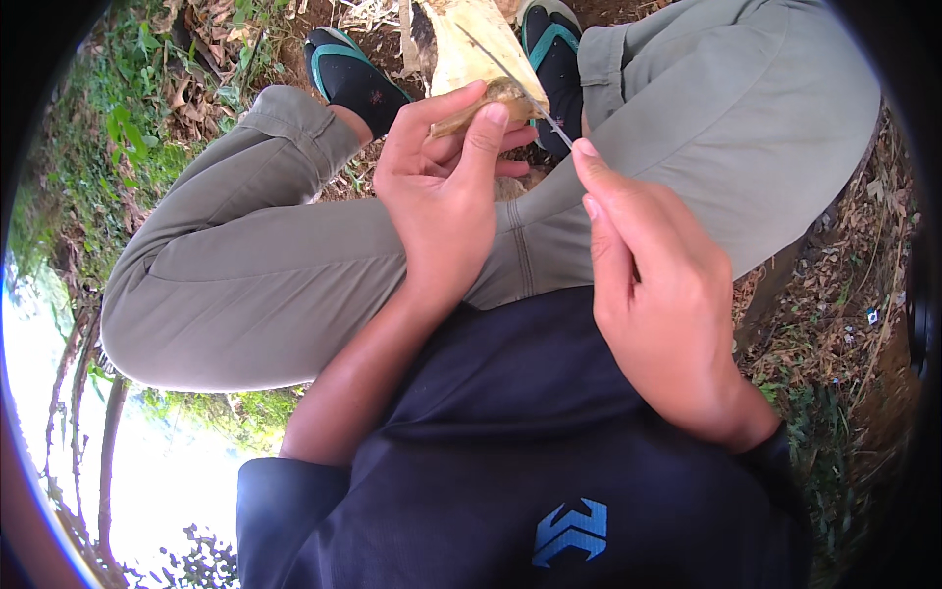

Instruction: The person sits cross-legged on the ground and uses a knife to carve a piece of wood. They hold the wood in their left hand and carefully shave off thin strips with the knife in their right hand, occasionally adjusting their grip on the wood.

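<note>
The pale husk piece [478,47], a broad, curved, fibrous sheet of cream and tan, stands at the top of the view between the person's two feet, its lower end reaching down into the left hand [444,191]. It lies above and ahead of both hands, over the knees, with the right hand [659,294] just beside it to the right and lower.

The trousers [255,265] are the largest thing here: smooth olive-grey cloth, two bent legs crossing the middle of the view. Below them is a dark navy shirt [510,432] of soft knit with one blue emblem at its lower edge. The ground [834,324] at the right is bare brown soil strewn with dry leaves and twigs; green weeds [118,128] grow at the upper left.

Two black shoes with teal trim show at the top, the left one [355,79] and the right one [551,49], one on each side of the husk.

The left hand is clenched around the husk's brown, rounded lower end, thumb and forefinger pressed over it. The right hand is closed on one thin knife [510,77], whose narrow grey metal blade slants up and left across the husk's surface; its handle is hidden in the fist.
</note>
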### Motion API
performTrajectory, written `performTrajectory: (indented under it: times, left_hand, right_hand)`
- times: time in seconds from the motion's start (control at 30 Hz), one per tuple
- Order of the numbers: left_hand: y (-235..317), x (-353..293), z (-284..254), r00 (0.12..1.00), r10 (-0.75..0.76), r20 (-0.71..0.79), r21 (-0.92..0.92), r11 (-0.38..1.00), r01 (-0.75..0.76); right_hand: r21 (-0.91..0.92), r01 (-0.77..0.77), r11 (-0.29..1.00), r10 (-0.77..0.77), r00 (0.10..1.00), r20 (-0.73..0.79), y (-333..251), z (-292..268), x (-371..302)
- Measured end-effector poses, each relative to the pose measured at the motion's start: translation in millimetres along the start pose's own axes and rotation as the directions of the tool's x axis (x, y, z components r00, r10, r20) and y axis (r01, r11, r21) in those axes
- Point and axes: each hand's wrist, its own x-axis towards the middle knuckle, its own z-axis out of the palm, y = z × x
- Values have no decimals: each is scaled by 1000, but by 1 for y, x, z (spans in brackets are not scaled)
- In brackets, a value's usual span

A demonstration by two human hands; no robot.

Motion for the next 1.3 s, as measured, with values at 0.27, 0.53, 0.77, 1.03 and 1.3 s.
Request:
performTrajectory:
  times: [0.27,0.53,0.77,1.03,1.3]
  left_hand:
    - [5,0,-1,999,28,-27,46,999,-27]
    - [1,-1,-1,999,41,-12,33,999,-40]
    - [4,1,1,999,27,-21,47,999,-26]
    - [3,4,0,998,56,-32,37,998,-54]
    - [3,3,0,999,33,-33,11,999,-32]
  right_hand:
    - [-206,-5,979,14,999,43,-17,-4,5]
    - [-132,-6,991,5,1000,-7,-10,11,10]
    - [-82,46,996,-49,998,-35,3,17,25]
    - [154,39,987,-42,999,13,16,-9,22]
    - [72,63,995,-61,998,-30,15,2,17]
